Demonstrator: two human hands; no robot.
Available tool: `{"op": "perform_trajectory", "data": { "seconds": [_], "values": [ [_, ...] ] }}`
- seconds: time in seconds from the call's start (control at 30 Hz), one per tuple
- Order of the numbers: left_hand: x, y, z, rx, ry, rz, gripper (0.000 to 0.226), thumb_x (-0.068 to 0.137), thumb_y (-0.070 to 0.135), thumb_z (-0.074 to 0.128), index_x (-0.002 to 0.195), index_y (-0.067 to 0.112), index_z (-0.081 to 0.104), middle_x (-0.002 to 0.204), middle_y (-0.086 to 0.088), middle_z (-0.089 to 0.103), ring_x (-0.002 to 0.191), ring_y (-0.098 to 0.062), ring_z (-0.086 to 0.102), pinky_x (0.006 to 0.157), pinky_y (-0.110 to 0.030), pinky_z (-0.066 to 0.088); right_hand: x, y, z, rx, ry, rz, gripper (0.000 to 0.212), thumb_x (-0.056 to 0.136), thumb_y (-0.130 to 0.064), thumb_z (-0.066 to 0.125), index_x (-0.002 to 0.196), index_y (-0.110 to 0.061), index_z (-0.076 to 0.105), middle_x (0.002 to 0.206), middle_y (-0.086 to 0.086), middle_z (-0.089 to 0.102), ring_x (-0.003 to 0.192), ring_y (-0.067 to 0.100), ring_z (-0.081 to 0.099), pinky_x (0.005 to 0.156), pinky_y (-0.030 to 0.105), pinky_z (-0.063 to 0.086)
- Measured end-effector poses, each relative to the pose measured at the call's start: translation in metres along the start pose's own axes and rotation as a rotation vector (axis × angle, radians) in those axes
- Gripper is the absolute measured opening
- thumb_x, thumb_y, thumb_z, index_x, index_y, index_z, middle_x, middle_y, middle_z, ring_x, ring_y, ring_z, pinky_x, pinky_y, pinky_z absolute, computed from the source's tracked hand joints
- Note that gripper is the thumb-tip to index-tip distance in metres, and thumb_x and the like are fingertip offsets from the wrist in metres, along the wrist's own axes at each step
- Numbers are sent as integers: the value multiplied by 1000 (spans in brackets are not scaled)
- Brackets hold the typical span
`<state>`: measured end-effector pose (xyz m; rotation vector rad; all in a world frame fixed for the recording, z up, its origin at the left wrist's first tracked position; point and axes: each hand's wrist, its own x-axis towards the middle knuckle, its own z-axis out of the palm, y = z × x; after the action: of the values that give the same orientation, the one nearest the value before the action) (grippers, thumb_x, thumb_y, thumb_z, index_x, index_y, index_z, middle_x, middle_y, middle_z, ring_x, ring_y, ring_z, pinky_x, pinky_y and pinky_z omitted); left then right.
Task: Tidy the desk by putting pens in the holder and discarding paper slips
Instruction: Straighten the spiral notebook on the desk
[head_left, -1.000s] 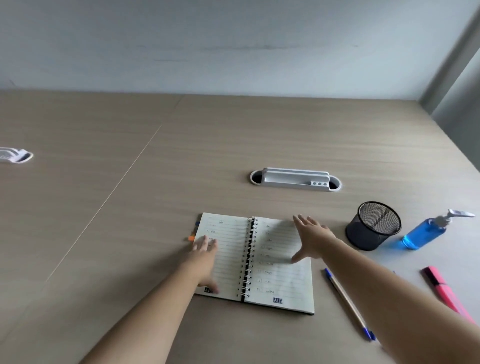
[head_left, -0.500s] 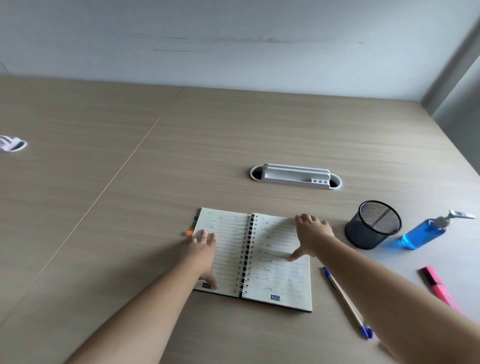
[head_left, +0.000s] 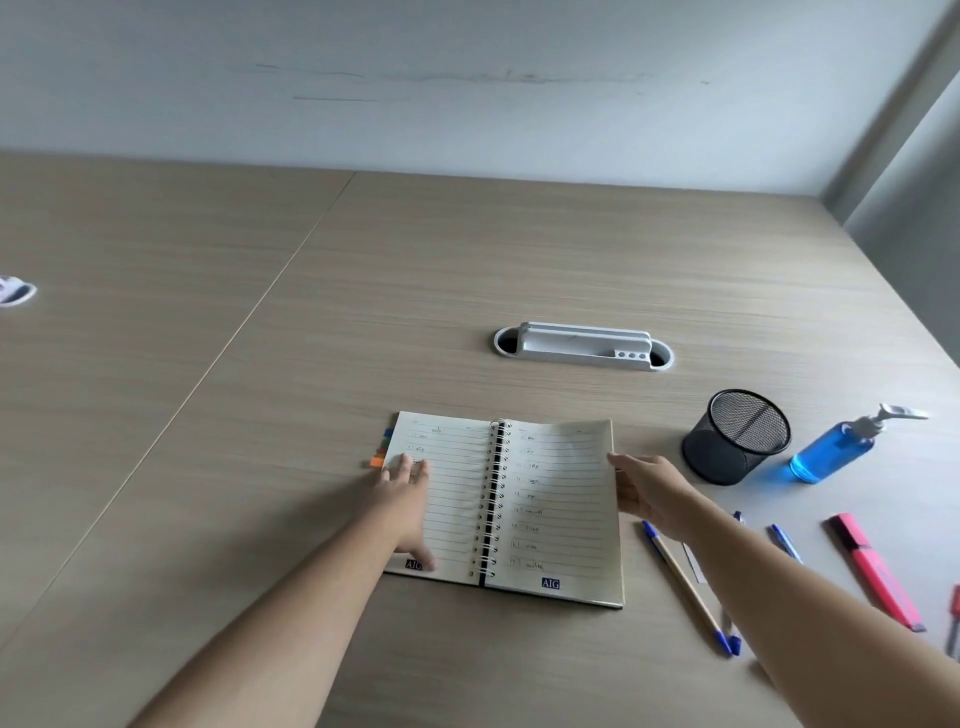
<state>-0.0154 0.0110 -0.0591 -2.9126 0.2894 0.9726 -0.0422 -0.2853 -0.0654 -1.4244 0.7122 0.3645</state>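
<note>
An open spiral notebook lies on the desk in front of me. My left hand rests flat on its left page with the fingers spread. My right hand grips the right pages at their outer edge, and they curve up slightly. To the right stands an empty black mesh pen holder. A tan pen with blue ends lies beside the notebook. Past my right forearm lie a blue pen and a pink highlighter. Coloured paper tabs stick out at the notebook's left edge.
A blue pump bottle stands right of the holder. A white cable port is set into the desk behind the notebook. A small white object sits at the far left. A red pen shows at the right frame edge.
My right hand has slid from the middle of the right page to its outer edge and taken hold there. My left hand stays on the left page.
</note>
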Motion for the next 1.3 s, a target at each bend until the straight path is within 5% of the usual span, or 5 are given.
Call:
{"op": "perform_trajectory", "data": {
  "seconds": [0.43,0.57,0.77,1.07,1.3],
  "values": [
    [-17,-13,-58,-1347,-103,-39,108,58,88,48,139,17,45,145,-7,48,133,-30,46,111,-45,36,-39,-29,90,-262,-457,-40,44,96,-39,33,103,-19,71,111,-5,73,104,15,66,80,33,50],
    [-17,-22,-52,-1090,193,-80,36,68,35,81,78,8,59,84,-8,66,73,-23,61,74,-38,56,-46,-18,104,-922,-219,-325,24,89,-28,52,103,-18,69,113,0,71,105,20,62,74,26,46],
    [-2,-50,-24,-941,321,-237,45,71,13,77,57,17,34,60,-2,45,49,-20,38,45,-21,27,-38,4,64,-1232,-47,-340,60,78,-31,71,132,-20,47,136,4,54,121,23,50,96,29,41],
    [20,-54,2,-718,318,-291,23,74,18,72,80,11,51,80,-3,56,73,-26,56,62,-29,43,-28,31,40,-1170,13,-418,81,60,-35,84,131,-34,44,133,-14,55,121,14,45,97,35,44],
    [14,-15,-23,-75,303,174,110,59,51,80,145,18,20,153,-5,26,141,-26,26,110,-45,33,-26,33,38,-1145,5,-455,80,59,-35,84,129,-33,46,132,-14,55,122,14,44,99,31,41]
  ]
}}
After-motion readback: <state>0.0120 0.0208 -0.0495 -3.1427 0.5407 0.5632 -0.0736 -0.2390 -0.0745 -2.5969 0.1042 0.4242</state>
